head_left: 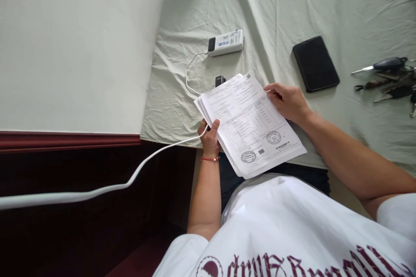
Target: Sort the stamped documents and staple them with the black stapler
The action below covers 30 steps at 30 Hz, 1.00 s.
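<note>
A stack of printed papers (250, 125) with round and oval ink stamps lies tilted between my hands, over the edge of the bed. My left hand (210, 138) grips its left side, thumb on top and the other fingers underneath. My right hand (287, 100) is at the upper right edge of the stack, its fingers curled and pinching the sheet's edge. A white cable (152, 156) runs past my left hand and goes under the papers. Just beyond the top edge of the papers, a small black object (220, 80) is partly covered.
On the green sheet (266, 17) lie a white power bank (226, 43) with a thin cable, a black phone-like device (316, 64) and a bunch of keys (394, 78) at the far right. A white panel (78, 47) with a dark red edge stands at left.
</note>
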{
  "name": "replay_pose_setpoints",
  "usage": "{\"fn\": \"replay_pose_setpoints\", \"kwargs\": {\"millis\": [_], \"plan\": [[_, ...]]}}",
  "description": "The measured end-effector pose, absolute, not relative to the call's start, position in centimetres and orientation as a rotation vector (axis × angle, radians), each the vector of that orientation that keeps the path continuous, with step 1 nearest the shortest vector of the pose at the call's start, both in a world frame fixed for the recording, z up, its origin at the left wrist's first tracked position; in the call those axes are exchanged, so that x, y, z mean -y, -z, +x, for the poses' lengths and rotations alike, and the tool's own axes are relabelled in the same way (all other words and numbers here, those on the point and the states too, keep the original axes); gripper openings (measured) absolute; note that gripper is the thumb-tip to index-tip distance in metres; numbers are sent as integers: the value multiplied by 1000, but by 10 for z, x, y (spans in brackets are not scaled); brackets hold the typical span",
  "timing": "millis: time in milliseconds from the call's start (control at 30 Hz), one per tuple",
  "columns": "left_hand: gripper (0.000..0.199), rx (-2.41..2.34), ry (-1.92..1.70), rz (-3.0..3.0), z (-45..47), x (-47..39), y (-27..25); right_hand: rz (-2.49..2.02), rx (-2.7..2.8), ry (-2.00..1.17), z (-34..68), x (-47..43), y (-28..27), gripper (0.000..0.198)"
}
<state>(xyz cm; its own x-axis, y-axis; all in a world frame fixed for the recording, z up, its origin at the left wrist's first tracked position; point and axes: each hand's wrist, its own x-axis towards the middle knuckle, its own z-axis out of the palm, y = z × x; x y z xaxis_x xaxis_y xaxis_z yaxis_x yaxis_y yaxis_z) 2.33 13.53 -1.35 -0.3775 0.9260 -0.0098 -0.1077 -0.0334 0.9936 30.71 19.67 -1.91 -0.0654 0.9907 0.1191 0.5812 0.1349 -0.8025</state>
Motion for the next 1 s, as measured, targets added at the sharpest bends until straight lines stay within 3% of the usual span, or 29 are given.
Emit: {"fn": "replay_pose_setpoints", "kwargs": {"millis": [467,733,867,1000], "plan": [[48,-1399,-1496,891,22,-134,13,-1397,1579,-851,306,-198,25,22],[61,-1342,-1517,800,17,-135,14,-1449,1707,-773,306,-198,17,23],[70,-1232,-1479,793,21,-137,7,-1409,1738,-936,309,-197,12,24],[80,-1168,-1364,811,30,-134,0,-1166,1505,-1372,312,-194,6,41]]}}
